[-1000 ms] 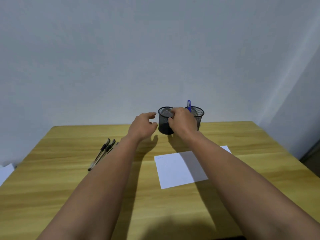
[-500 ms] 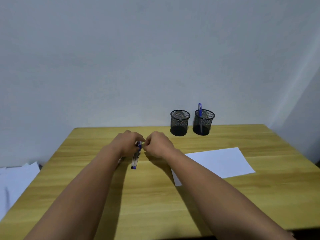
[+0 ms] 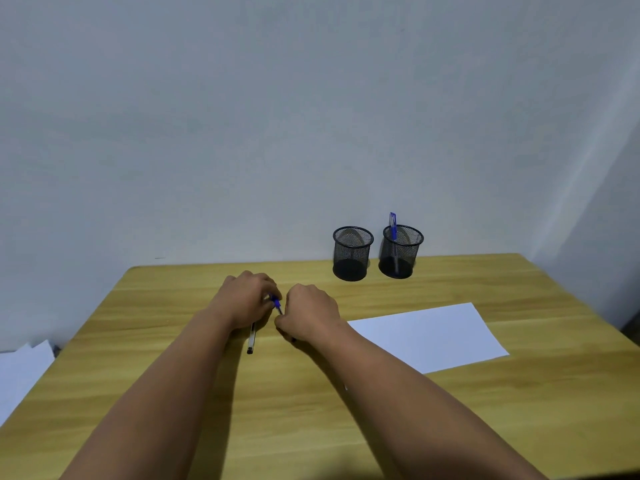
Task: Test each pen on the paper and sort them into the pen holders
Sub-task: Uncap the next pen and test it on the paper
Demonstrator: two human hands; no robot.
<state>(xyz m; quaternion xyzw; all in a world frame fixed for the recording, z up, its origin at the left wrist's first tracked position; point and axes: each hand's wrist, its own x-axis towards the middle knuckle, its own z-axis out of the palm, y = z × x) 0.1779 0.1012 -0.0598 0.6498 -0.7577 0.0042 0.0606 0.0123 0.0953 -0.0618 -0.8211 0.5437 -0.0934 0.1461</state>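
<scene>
Both my hands meet over the left middle of the wooden table (image 3: 346, 427). A blue pen (image 3: 276, 302) shows in the gap between them. My left hand (image 3: 244, 299) is closed on its upper end, and my right hand (image 3: 310, 315) is closed on its lower part, with a dark tip poking out below the fist. Another pen (image 3: 251, 341) with a black end lies on the table, partly under my left hand. A white sheet of paper (image 3: 429, 336) lies to the right. At the back stand two black mesh holders: the left holder (image 3: 352, 254) has nothing in it, and the right holder (image 3: 401, 252) has one blue pen (image 3: 392, 225).
A grey wall rises right behind the table's far edge. White sheets (image 3: 20, 368) lie beyond the table's left edge. Bare wood stretches in front of my forearms and to the right of the paper.
My hands came back from the holders to the pens at the left. In the last half second they drew slightly apart along the blue pen, and a black-ended pen now shows under my left hand.
</scene>
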